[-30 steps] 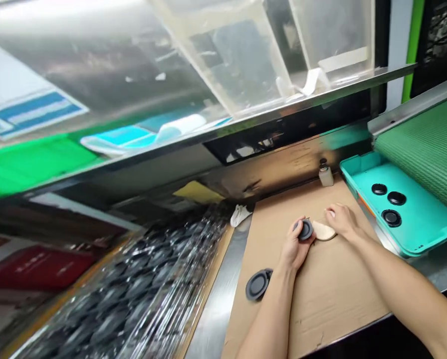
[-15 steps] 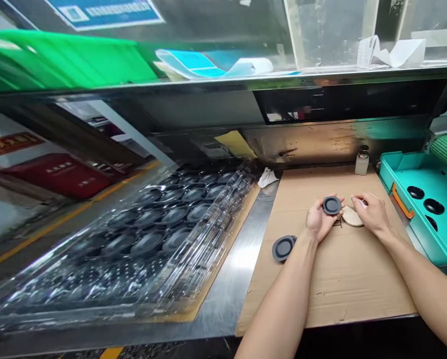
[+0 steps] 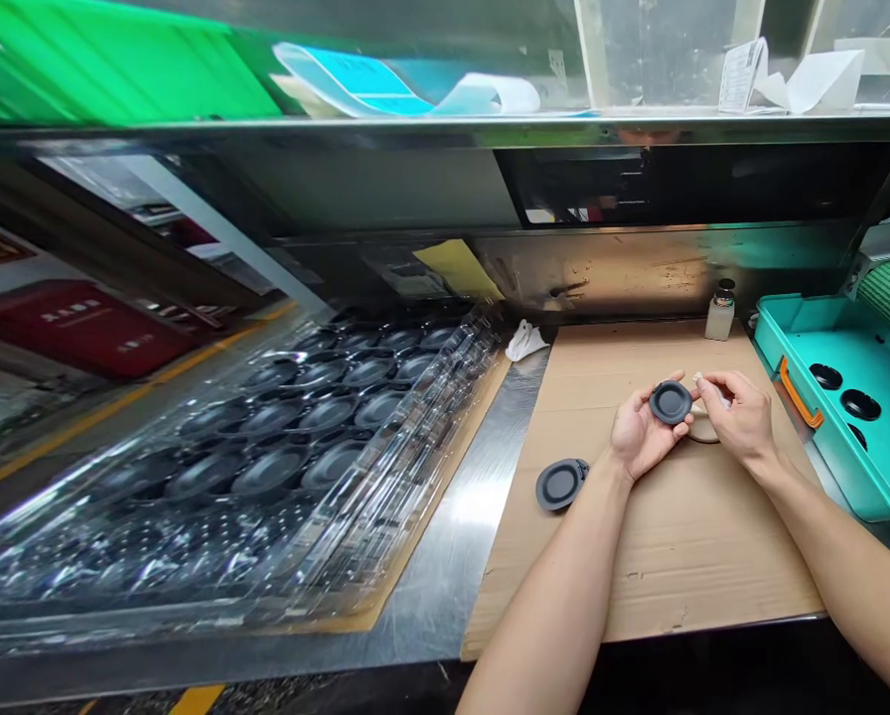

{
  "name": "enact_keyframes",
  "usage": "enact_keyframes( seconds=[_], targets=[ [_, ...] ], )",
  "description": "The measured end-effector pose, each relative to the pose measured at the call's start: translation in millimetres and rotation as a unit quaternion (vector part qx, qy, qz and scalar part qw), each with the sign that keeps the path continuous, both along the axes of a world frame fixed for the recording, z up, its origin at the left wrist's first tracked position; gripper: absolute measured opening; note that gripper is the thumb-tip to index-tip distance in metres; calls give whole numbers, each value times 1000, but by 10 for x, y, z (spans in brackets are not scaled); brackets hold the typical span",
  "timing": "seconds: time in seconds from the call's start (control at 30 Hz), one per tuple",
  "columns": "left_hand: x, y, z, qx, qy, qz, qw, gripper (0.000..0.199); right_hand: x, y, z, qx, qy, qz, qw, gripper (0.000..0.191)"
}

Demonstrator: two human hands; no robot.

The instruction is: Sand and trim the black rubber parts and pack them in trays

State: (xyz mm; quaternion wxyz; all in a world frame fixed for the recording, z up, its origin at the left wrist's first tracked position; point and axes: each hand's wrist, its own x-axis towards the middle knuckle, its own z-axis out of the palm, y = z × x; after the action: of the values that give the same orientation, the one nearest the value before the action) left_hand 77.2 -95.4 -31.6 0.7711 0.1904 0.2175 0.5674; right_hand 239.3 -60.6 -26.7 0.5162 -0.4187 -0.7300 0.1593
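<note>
My left hand (image 3: pixel 637 435) is closed around the edge of a dark grey round plastic part (image 3: pixel 669 402), holding it up with its recessed face towards me. Close by on the right, my right hand (image 3: pixel 741 415) pinches a small whitish wad (image 3: pixel 697 379), cloth or tissue, whose kind is hard to make out. Under the right fingers lies a round beige pad (image 3: pixel 704 427), partly hidden by both hands. A second dark grey part (image 3: pixel 562 485) rests on the cardboard (image 3: pixel 661 556), left of my left forearm.
Clear plastic trays (image 3: pixel 385 497) with several dark round parts fill the left side. A small bottle (image 3: pixel 720 310) stands at the back. At right is a teal bin (image 3: pixel 888 437) with black discs. A crumpled white tissue (image 3: pixel 525 341) lies beside the cardboard; a metal shelf (image 3: pixel 415 134) runs above.
The held part has shifted slightly right and tilted, nearer the right hand. My right fingers with the whitish wad have come up to the part's edge. The camera view has shifted a little.
</note>
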Motion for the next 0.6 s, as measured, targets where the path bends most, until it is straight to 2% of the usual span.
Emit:
enact_keyframes(
  seconds=[0.1, 0.3, 0.5, 0.6],
  targets=[
    [-8, -10, 24, -16, 15, -17, 1000, 42, -4, 9, -13, -13, 6, 9, 1000, 29],
    [-26, -11, 47, -106, 21, -69, 992, 64, 21, 64, -39, -34, 13, 1, 999, 34],
    [-1, 26, 32, -162, 43, -63, 984, 72, 3, 45, -26, -74, -12, 69, 995, 30],
    [8, 48, 8, -163, 70, -58, 982, 73, 1, 39, -26, -97, -36, 96, 990, 28]
  ],
)
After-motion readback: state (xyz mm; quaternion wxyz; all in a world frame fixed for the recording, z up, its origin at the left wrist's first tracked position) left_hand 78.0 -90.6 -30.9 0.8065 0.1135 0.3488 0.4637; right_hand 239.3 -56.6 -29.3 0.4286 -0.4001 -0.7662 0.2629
